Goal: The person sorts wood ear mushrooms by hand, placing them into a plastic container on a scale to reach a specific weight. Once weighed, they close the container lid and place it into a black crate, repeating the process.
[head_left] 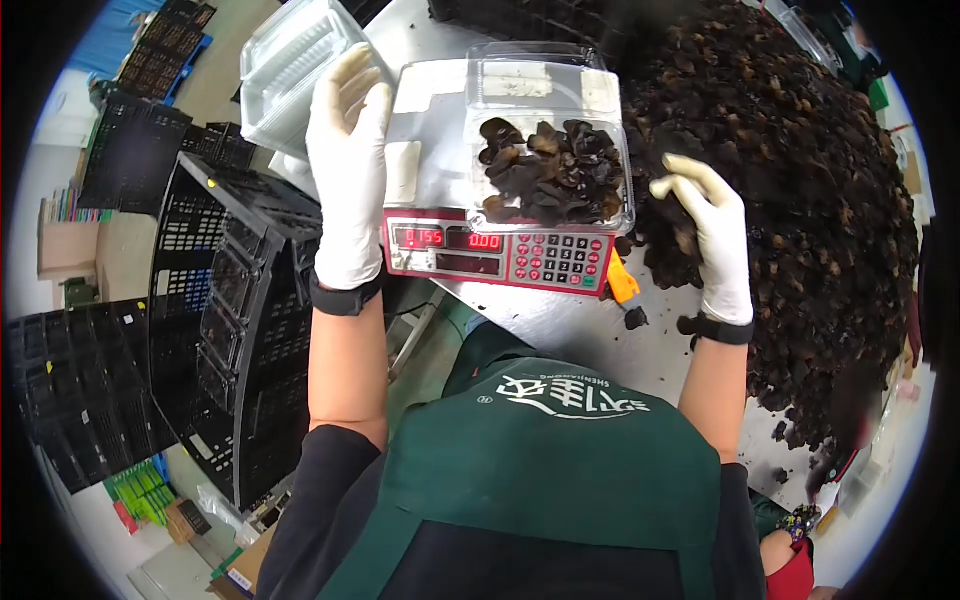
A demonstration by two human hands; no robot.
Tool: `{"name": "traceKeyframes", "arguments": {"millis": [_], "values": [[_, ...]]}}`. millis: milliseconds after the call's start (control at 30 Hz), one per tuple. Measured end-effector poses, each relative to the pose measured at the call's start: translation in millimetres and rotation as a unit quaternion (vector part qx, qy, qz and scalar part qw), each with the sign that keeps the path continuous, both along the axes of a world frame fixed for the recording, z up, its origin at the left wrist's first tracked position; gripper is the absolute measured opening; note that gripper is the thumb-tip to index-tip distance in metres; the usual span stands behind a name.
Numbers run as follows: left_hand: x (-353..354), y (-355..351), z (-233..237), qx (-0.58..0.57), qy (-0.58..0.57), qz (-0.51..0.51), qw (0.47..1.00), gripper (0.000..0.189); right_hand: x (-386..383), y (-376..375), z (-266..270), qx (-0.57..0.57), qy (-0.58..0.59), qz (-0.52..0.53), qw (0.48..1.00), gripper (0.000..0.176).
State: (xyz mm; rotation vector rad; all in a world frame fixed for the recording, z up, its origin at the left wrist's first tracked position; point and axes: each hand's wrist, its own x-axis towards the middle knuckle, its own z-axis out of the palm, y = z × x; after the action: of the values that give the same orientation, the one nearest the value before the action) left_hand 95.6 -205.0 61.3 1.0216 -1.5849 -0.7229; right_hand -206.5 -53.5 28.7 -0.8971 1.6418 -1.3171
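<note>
We judge that weighing is the step in hand: an open clear plastic clamshell box [630, 190], its near half filled with dark brown, leafy fungus pieces [560, 175], sits on the red-and-silver electronic scale [500, 252], whose display shows 0.155. Our white-gloved left hand [348, 150], left of the scale, has its grip loosely spread, nothing seen within; it overlaps a stack of clear plastic boxes [285, 85], though we cannot tell whether it touches. Our white-gloved right hand [712, 220], right of the scale, has thumb and fingers parted, empty as far as we see, above a broad heap of the same dark fungus [790, 180]. Moving the box would call for a level grip, lid hanging open. An orange plastic object [623, 283] crowds the scale's near right corner on the pale tabletop [590, 335]; black plastic crates [240, 300] stand to its left.
</note>
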Motion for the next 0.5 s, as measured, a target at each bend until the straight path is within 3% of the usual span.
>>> {"name": "traceKeyframes", "arguments": {"millis": [200, 333, 367, 433, 500], "values": [[-10, -24, -6, -0.022, -0.077, -0.044, 0.996, 0.037, -32, 74, -61, 0.041, -0.032, -0.052, 0.997, 0.023], [-35, -54, -19, 0.038, -0.249, -0.047, 0.967, 0.039, -35, 101, -73, 0.048, -0.109, -0.068, 0.991, 0.025], [-36, -69, -34, -0.015, -0.301, -0.039, 0.953, 0.044, -33, 102, -75, 0.041, -0.123, -0.069, 0.989, 0.025], [-42, -74, -43, -0.023, -0.328, -0.044, 0.943, 0.046, -25, 94, -55, 0.039, -0.133, -0.053, 0.989, 0.026], [-49, -81, -50, -0.03, -0.333, -0.077, 0.939, 0.045, -6, 61, -25, 0.013, -0.059, -0.028, 0.998, 0.023]]}}
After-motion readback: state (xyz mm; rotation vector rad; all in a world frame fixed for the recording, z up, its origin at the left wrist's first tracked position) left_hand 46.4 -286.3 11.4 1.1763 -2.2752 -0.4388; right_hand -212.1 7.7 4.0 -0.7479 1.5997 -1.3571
